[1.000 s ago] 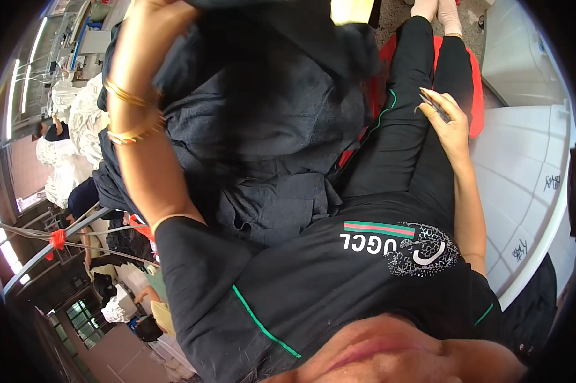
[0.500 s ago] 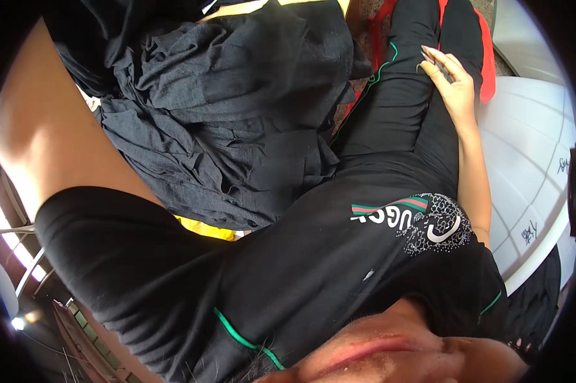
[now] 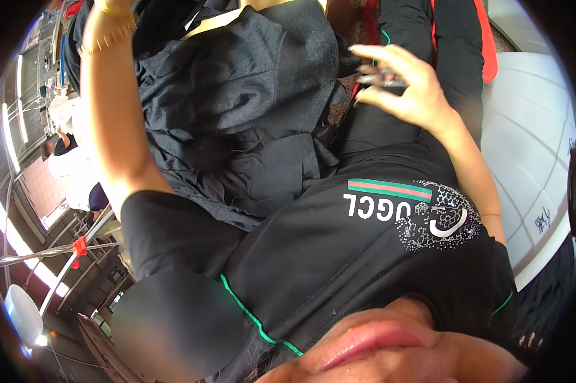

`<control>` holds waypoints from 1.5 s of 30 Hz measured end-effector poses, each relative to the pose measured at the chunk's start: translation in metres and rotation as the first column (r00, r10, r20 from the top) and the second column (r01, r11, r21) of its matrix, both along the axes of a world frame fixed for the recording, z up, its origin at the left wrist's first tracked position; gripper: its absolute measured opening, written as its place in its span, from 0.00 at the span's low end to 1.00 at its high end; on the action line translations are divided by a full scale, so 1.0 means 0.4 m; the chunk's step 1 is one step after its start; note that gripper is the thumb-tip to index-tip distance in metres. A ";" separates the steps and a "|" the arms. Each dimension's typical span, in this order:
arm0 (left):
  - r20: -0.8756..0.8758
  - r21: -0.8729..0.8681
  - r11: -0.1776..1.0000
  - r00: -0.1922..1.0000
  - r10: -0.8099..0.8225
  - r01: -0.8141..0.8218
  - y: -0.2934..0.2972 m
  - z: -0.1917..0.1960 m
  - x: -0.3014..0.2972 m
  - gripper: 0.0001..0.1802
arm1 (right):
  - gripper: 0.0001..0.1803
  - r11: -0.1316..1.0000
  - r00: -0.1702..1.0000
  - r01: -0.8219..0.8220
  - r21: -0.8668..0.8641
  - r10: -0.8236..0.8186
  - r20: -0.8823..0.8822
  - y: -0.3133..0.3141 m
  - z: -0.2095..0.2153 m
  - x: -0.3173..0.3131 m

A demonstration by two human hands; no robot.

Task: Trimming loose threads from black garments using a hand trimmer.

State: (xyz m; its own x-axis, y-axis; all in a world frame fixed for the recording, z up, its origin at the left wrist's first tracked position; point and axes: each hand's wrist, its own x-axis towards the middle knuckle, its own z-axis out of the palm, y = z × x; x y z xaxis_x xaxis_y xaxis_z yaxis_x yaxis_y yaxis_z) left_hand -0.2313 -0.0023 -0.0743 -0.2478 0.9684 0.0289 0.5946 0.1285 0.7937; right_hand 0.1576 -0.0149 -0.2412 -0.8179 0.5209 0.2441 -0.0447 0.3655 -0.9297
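Observation:
A heap of dark grey-black fabric (image 3: 237, 96) lies creased in front of me, partly over my lap. My left hand (image 3: 114, 6) is raised at the top left, cut off by the picture's edge; its fingers are hidden, and a gold-coloured bracelet (image 3: 109, 39) circles the wrist. Over my thighs, just right of the fabric, is my right hand (image 3: 412, 89). Its thumb and forefinger are spread, while small grey metal thread snips (image 3: 390, 80) sit in its grip, blurred by motion. The right hand does not touch the fabric.
A large white curved plastic surface (image 3: 524, 121) stands close on my right. Metal poles with a red tie (image 3: 79, 246) and a white lamp (image 3: 23, 313) are at left. Another person (image 3: 77, 153) is farther off. A yellowish edge (image 3: 214, 24) shows behind the fabric.
My left arm has swung upward and the hand's lower part has come into view at the top. My right hand has moved left and nearer, toward the fabric, its fingers spreading.

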 end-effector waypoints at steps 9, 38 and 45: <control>-0.594 -0.262 0.963 0.797 -0.107 -0.065 -0.542 0.033 0.234 0.27 | 0.14 0.797 0.963 -0.139 0.587 0.247 -0.106 -0.011 0.045 -0.156; -0.058 -0.341 0.939 0.996 -0.070 0.046 -0.441 0.067 0.289 0.24 | 0.37 0.588 0.711 -0.535 -0.607 -0.075 -0.699 0.257 0.032 0.172; -0.323 0.168 0.986 0.944 0.064 -0.009 -0.329 -0.043 0.425 0.11 | 0.22 0.680 0.901 -0.114 -0.724 -0.236 -0.363 0.279 -0.129 0.216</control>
State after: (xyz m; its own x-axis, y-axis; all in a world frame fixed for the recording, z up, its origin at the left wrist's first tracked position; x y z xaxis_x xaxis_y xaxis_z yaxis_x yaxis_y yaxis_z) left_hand -0.0613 -0.1338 -0.0914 -0.2331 0.9342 0.2700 0.8214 0.0405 0.5690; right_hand 0.2442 0.0966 -0.2929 -0.6946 0.7167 0.0628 -0.4706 -0.3866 -0.7932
